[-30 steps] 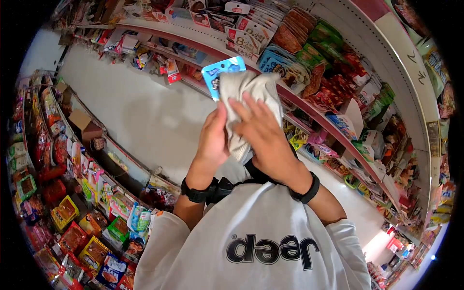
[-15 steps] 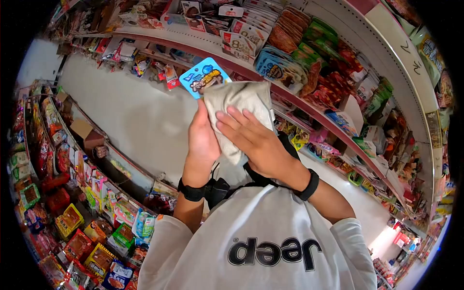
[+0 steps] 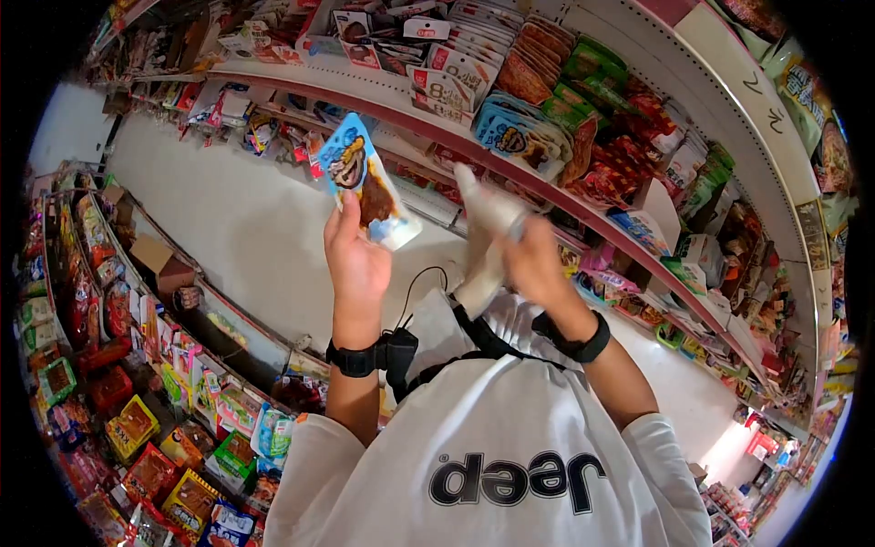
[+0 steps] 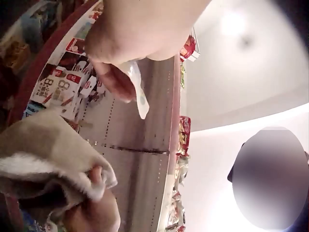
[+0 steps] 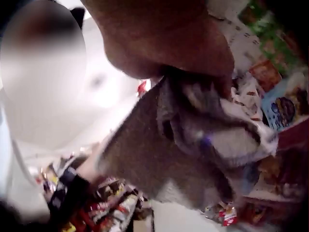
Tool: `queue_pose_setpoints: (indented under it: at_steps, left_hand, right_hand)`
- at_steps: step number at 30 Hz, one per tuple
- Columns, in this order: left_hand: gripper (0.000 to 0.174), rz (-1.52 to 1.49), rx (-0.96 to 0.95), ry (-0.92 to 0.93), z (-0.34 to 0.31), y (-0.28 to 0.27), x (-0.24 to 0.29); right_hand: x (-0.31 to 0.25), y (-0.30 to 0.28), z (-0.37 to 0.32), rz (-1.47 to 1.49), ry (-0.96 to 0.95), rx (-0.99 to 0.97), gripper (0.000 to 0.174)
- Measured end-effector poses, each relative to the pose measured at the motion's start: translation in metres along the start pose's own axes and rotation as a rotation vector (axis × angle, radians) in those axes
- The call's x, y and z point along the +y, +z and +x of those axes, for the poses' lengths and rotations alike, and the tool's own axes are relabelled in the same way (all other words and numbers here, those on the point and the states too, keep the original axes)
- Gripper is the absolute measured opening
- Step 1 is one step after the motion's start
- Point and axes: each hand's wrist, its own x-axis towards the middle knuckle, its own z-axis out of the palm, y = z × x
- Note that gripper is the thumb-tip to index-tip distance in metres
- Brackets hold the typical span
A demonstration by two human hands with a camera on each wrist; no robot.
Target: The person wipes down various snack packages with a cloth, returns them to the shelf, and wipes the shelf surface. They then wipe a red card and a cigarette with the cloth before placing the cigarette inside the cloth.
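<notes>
In the head view my left hand (image 3: 357, 260) grips a blue snack pouch (image 3: 375, 202) by its side, thumb across the front. A cartoon face and a brown food picture show on the pouch. To the right, my right hand (image 3: 538, 266), blurred, grips a beige cloth (image 3: 485, 232), apart from the pouch. The left wrist view has the pale edge of the pouch (image 4: 139, 92) under my left hand (image 4: 133, 31), with the cloth (image 4: 48, 145) at lower left. Folds of the cloth (image 5: 145, 145) hang from my right hand (image 5: 178, 43) in the right wrist view.
Ahead, a shelf edge (image 3: 410, 117) runs across below rows of packaged snacks, including similar blue pouches (image 3: 515, 137). On the left stands another shelf with several bagged snacks (image 3: 132, 415) and an open cardboard box (image 3: 162, 258). Pale floor (image 3: 264, 210) lies between the shelves.
The cloth lay over the pouch under my right hand; now my right hand has drawn it off to the right. My left hand has moved left with the pouch, whose front is more exposed.
</notes>
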Motion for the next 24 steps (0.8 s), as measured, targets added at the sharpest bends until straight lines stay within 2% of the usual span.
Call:
queue_pose_setpoints:
  at_steps: [1, 2, 3, 4, 6, 8, 9, 11, 12, 13, 16, 17, 20, 21, 24]
  left_hand:
    - [0.03, 0.032, -0.004, -0.028, 0.002, -0.012, -0.005]
    - [0.027, 0.064, -0.007, -0.057, 0.003, -0.019, -0.008]
    - [0.021, 0.016, 0.013, -0.113, 0.001, -0.01, -0.015]
    - [0.024, 0.041, -0.034, -0.147, -0.001, -0.004, -0.024]
    - [0.03, 0.211, -0.088, -0.128, -0.007, 0.022, -0.04]
    - [0.039, 0.384, -0.035, -0.203, -0.011, 0.037, -0.05]
    - [0.05, 0.365, -0.114, -0.17, -0.015, 0.04, -0.054]
    - [0.051, 0.183, -0.167, -0.206, -0.024, 0.048, -0.04]
    - [0.052, 0.092, -0.189, -0.225, -0.029, 0.053, -0.031]
    - [0.058, -0.069, -0.153, -0.29, -0.032, 0.061, -0.022]
    - [0.059, -0.246, -0.149, -0.306, -0.03, 0.054, -0.016]
    - [0.06, -0.145, -0.096, -0.274, -0.025, 0.05, -0.014]
    - [0.066, -0.111, -0.094, -0.356, -0.013, 0.043, -0.007]
    - [0.067, -0.173, -0.289, -0.333, -0.014, 0.037, -0.011]
    - [0.067, -0.16, -0.068, -0.35, -0.028, 0.045, -0.035]
  right_hand:
    - [0.0, -0.007, 0.007, 0.194, 0.379, 0.081, 0.025]
    - [0.013, -0.002, 0.014, 0.589, 0.321, 0.309, 0.033]
    - [-0.003, 0.001, 0.02, 0.702, 0.323, 0.342, 0.034]
    - [-0.02, 0.005, 0.024, 0.817, 0.325, 0.376, 0.036]
    - [-0.019, 0.015, 0.027, 0.711, 0.313, 0.264, 0.036]
    - [-0.044, 0.034, 0.022, 0.535, 0.05, 0.195, 0.04]
    - [-0.051, 0.044, 0.02, 0.45, -0.076, 0.164, 0.043]
    - [-0.037, 0.053, 0.019, 0.268, -0.307, 0.081, 0.055]
    - [-0.042, 0.048, 0.016, 0.049, -0.382, 0.066, 0.063]
    - [-0.042, 0.046, 0.013, -0.046, -0.409, 0.055, 0.068]
    - [-0.042, 0.042, 0.003, -0.185, -0.449, -0.013, 0.078]
    - [-0.042, 0.041, 0.0, -0.207, -0.458, -0.041, 0.08]
    - [-0.04, 0.039, -0.011, -0.29, -0.455, -0.178, 0.08]
    - [-0.04, 0.038, -0.011, -0.279, -0.443, -0.181, 0.078]
    - [-0.04, 0.033, 0.006, -0.197, -0.409, -0.101, 0.069]
